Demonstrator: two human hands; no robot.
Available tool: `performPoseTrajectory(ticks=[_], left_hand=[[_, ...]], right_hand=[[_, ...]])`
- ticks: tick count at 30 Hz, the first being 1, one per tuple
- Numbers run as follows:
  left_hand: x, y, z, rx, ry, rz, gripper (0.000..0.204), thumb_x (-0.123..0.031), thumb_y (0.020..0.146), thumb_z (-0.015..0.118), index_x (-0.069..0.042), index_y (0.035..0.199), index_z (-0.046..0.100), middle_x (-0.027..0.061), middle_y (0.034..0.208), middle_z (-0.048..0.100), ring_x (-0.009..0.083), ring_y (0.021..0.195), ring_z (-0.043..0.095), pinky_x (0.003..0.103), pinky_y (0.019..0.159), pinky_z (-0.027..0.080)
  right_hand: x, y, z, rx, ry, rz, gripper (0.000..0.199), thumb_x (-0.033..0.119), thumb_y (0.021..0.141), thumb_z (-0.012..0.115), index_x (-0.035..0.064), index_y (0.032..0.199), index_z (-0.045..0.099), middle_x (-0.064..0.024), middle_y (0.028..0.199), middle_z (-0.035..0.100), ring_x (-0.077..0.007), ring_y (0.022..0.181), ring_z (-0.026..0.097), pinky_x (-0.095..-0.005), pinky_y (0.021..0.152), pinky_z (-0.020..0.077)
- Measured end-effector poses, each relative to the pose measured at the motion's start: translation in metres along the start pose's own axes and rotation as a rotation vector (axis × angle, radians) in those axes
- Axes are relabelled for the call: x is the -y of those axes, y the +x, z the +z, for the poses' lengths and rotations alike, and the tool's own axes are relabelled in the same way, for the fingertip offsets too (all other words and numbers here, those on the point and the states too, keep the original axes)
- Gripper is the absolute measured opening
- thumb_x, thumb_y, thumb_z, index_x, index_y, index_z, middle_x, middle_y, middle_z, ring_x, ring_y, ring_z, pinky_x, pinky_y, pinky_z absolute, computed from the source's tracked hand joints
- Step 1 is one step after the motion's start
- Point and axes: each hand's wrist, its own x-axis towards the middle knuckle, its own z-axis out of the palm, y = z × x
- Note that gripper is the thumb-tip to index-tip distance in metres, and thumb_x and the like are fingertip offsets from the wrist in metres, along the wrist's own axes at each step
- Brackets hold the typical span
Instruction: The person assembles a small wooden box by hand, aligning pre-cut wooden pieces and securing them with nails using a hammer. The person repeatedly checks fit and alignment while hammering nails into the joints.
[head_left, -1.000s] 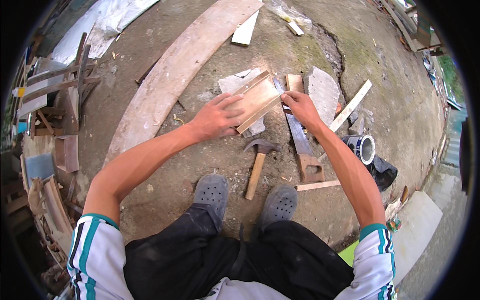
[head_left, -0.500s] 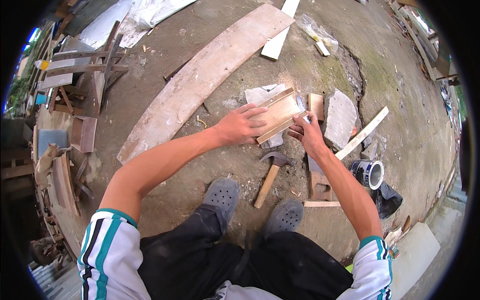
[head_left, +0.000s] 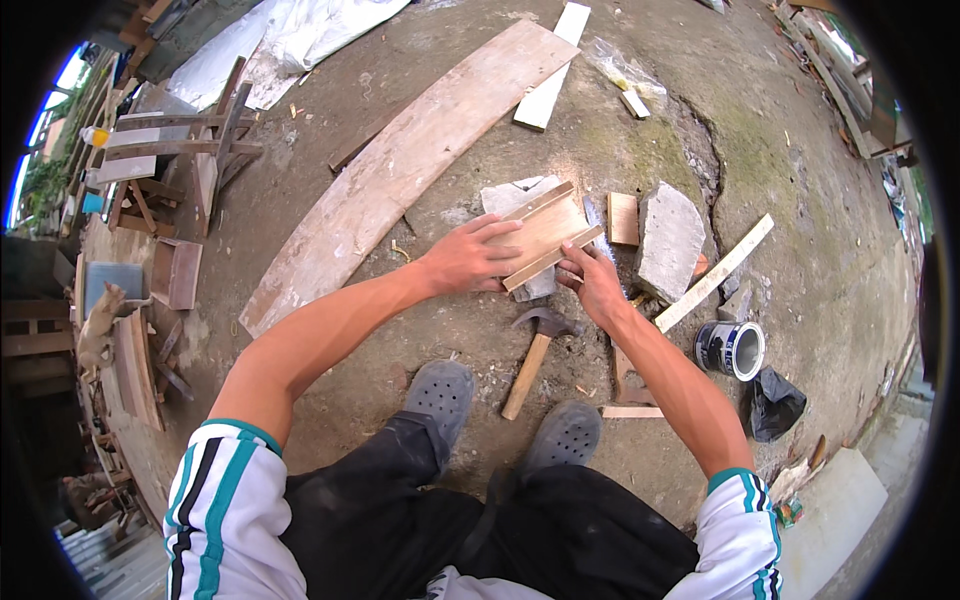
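A: Where do the hands sit?

B: Both are on a small wooden frame [head_left: 545, 232] lying on the ground [head_left: 800, 200], just ahead of the person's grey clogs [head_left: 440, 392]. The left hand [head_left: 468, 258] lies flat on the frame's near left part, its fingers [head_left: 500, 231] stretched out and slightly spread over the board. The right hand [head_left: 592, 283] is at the frame's near right corner, its fingers [head_left: 572, 262] curled together against the edge strip; whether they pinch anything small I cannot tell.

A: What is the frame on?

B: It rests tilted on a pale flat stone [head_left: 510, 196], which shows at its far left side.

A: And around it?

B: A hammer [head_left: 532, 352] with a wooden handle lies on the ground just near of the hands, head toward the right hand. To the right of the frame is a small wood block [head_left: 623, 218], then a grey slab [head_left: 669, 240]. A thin batten [head_left: 716, 272] runs slantwise beyond the slab. A tin [head_left: 731, 349] lies on its side near the right forearm, with a black bag [head_left: 773, 404] just beside it.

A: Further off?

B: A long plank [head_left: 400, 172] stretches away to the left of the frame, toward the far side of the ground. A short white board [head_left: 552, 80] lies past its far end. Wooden trestles [head_left: 165, 150] stand at the far left.
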Motion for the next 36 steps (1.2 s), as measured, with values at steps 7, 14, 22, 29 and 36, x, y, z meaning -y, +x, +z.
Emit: performPoseTrajectory(ticks=[7, 14, 22, 29, 36], left_hand=[[-0.001, -0.005, 0.001, 0.014, 0.022, -0.006, 0.043, -0.036, 0.068, 0.082, -0.021, 0.107, 0.07, -0.0054, 0.132, 0.063, 0.0282, 0.142, 0.042, 0.05, 0.117, 0.037], [-0.001, 0.006, -0.003, 0.036, 0.009, 0.019, 0.042, -0.037, 0.07, 0.082, -0.019, 0.105, 0.069, -0.0009, 0.13, 0.065, 0.0312, 0.143, 0.04, 0.052, 0.115, 0.038], [-0.004, 0.006, -0.004, 0.011, -0.002, -0.003, 0.039, -0.029, 0.065, 0.084, -0.019, 0.1, 0.072, -0.0021, 0.129, 0.065, 0.0313, 0.141, 0.043, 0.05, 0.11, 0.046], [-0.014, 0.012, -0.01, 0.054, -0.002, -0.07, 0.04, -0.029, 0.065, 0.085, -0.02, 0.103, 0.074, -0.0024, 0.129, 0.066, 0.0312, 0.141, 0.043, 0.051, 0.111, 0.046], [-0.02, 0.014, -0.014, 0.055, -0.002, -0.113, 0.045, -0.027, 0.064, 0.086, -0.015, 0.105, 0.073, 0.0001, 0.127, 0.066, 0.0299, 0.14, 0.044, 0.047, 0.109, 0.047]], right_hand=[[0.003, -0.011, 0.015, -0.131, -0.024, -0.147, 0.085, 0.023, 0.09, 0.077, 0.008, 0.152, 0.02, -0.012, 0.119, 0.056, -0.0222, 0.103, 0.058, -0.0387, 0.085, 0.0562], [0.003, -0.007, 0.003, -0.012, -0.018, -0.172, 0.095, 0.028, 0.091, 0.077, 0.0072, 0.154, 0.01, -0.0213, 0.13, 0.053, -0.0283, 0.115, 0.059, -0.0415, 0.093, 0.0563], [0.003, -0.008, 0.005, -0.036, -0.048, -0.196, 0.083, 0.026, 0.09, 0.077, 0.0056, 0.148, 0.021, -0.0195, 0.123, 0.057, -0.0254, 0.103, 0.063, -0.0399, 0.09, 0.0565], [0.0, -0.001, 0.0, -0.041, -0.045, -0.23, 0.079, 0.021, 0.09, 0.076, 0.0057, 0.147, 0.025, -0.019, 0.117, 0.062, -0.0254, 0.1, 0.067, -0.0379, 0.088, 0.0558], [0.006, 0.0, 0.004, -0.059, -0.069, -0.272, 0.074, 0.02, 0.089, 0.076, 0.0048, 0.144, 0.028, -0.0185, 0.113, 0.062, -0.0231, 0.101, 0.064, -0.0363, 0.085, 0.0555]])
